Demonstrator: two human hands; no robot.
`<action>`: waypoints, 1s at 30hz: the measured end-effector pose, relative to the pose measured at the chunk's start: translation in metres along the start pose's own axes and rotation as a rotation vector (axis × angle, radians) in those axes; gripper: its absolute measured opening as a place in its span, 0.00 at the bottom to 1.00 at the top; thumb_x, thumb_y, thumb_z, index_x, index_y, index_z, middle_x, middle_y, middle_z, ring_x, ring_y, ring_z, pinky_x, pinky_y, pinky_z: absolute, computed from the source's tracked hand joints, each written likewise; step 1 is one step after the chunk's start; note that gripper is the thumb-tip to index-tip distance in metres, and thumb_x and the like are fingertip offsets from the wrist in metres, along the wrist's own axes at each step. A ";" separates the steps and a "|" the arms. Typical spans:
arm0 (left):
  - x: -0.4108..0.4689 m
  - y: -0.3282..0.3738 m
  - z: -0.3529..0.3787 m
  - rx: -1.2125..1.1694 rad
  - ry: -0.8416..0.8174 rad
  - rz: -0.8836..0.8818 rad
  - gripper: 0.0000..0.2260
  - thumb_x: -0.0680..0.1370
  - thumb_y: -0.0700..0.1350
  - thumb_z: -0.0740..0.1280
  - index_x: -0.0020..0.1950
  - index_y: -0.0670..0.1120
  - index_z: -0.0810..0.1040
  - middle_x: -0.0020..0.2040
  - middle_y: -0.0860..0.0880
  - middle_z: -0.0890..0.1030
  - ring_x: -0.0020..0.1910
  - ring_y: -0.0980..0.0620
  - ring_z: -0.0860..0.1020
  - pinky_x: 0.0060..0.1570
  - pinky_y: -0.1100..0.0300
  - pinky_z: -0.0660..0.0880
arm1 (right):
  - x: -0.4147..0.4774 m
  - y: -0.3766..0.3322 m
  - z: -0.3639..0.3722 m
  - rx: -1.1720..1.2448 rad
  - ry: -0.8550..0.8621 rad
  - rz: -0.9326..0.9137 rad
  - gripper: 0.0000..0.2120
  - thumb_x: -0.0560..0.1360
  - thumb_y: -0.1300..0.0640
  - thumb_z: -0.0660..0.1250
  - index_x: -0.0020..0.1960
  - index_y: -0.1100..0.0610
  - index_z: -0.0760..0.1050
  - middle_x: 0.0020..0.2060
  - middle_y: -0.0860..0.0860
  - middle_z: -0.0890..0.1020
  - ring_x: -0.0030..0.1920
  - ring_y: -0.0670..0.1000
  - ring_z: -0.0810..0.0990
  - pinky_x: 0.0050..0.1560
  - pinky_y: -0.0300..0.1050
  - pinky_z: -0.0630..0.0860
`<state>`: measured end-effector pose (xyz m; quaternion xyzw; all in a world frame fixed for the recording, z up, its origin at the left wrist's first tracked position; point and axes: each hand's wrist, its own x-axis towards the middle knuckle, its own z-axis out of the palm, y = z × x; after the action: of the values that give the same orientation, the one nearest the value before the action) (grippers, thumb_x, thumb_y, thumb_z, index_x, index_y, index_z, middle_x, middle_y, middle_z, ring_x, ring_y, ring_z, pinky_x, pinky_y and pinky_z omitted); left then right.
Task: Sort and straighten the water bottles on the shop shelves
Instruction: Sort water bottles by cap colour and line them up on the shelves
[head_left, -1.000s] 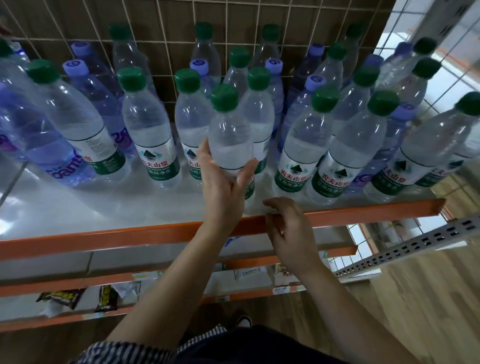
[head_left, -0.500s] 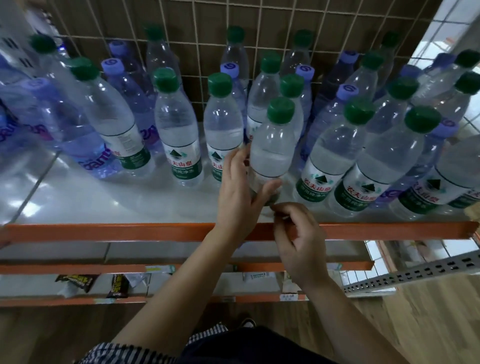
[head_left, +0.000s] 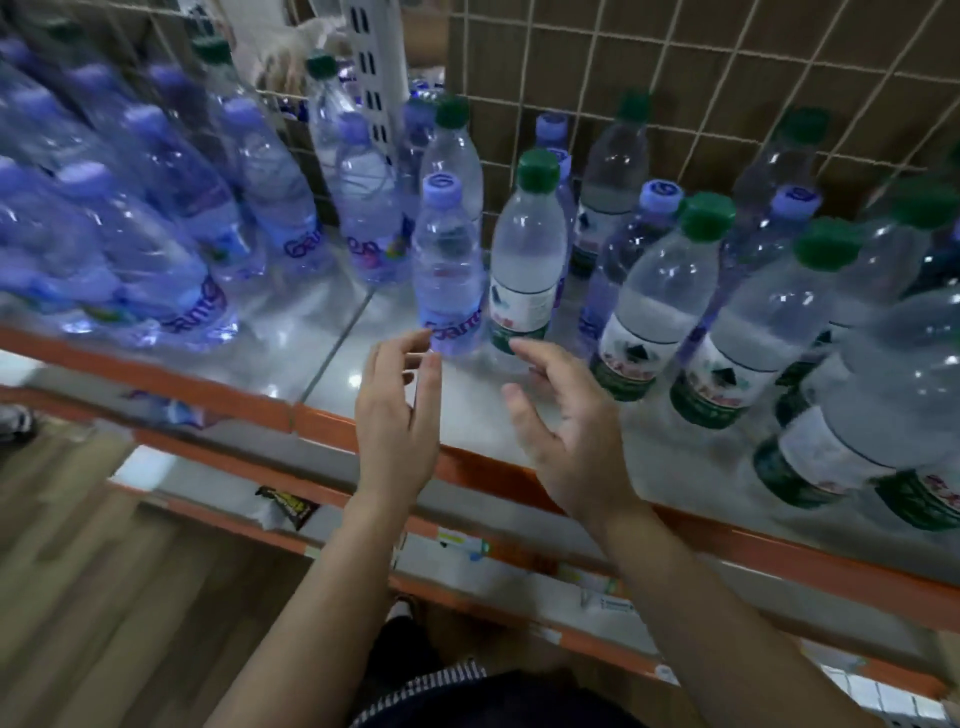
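Left hand: the bare left hand (head_left: 397, 410) was raised over the front edge of the shelf, its grip apart and empty, fingertips just short of the base of a purple-capped bottle.
Right hand: the bare right hand (head_left: 563, 431) was lifted beside it, grip spread apart and empty, fingers curved near the base of a green-capped bottle.
Purple-capped bottle: a clear plastic water bottle with a pale purple cap and purple label (head_left: 447, 270) stood upright near the shelf front, just beside the green-capped one.
Green-capped bottle: a clear plastic water bottle with a dark green cap and white-and-green label (head_left: 525, 254) stood upright directly to its right.
Shelf: a glossy white shelf board with an orange metal front rail (head_left: 156, 376) carried all the bottles.
Left group: purple-labelled clear bottles (head_left: 156, 244) crowded the left of the shelf, blurred.
Right group: green-capped clear bottles (head_left: 748, 322) filled the right, with purple-capped ones mixed in behind.
Backing: a pale wire grid (head_left: 675, 67) rose behind the bottles.
Below: a dark snack packet (head_left: 285, 504) lay on a lower shelf.
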<state>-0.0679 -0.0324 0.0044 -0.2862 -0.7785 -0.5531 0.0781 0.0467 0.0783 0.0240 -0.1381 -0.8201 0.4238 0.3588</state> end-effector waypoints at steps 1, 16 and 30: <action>0.008 -0.009 -0.010 0.004 -0.016 0.001 0.11 0.82 0.47 0.59 0.61 0.45 0.76 0.55 0.51 0.77 0.53 0.59 0.76 0.53 0.65 0.73 | 0.011 -0.005 0.016 -0.013 0.008 -0.016 0.18 0.77 0.59 0.66 0.67 0.61 0.73 0.64 0.52 0.77 0.66 0.49 0.74 0.65 0.55 0.73; 0.118 -0.091 -0.071 -0.097 -0.232 0.097 0.10 0.82 0.44 0.60 0.59 0.44 0.76 0.52 0.54 0.76 0.50 0.65 0.75 0.48 0.73 0.71 | 0.123 -0.028 0.130 -0.329 0.378 0.070 0.39 0.75 0.59 0.68 0.76 0.71 0.50 0.75 0.64 0.59 0.76 0.60 0.58 0.76 0.51 0.57; 0.206 -0.112 -0.016 -0.133 -0.305 0.033 0.32 0.78 0.55 0.63 0.76 0.41 0.59 0.73 0.43 0.67 0.72 0.47 0.65 0.72 0.55 0.61 | 0.103 -0.017 0.131 -0.297 0.366 0.223 0.46 0.69 0.56 0.78 0.77 0.64 0.54 0.74 0.54 0.64 0.72 0.45 0.63 0.72 0.32 0.58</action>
<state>-0.3006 0.0019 0.0093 -0.3844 -0.7382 -0.5520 -0.0510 -0.1171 0.0445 0.0362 -0.3531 -0.7745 0.3034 0.4283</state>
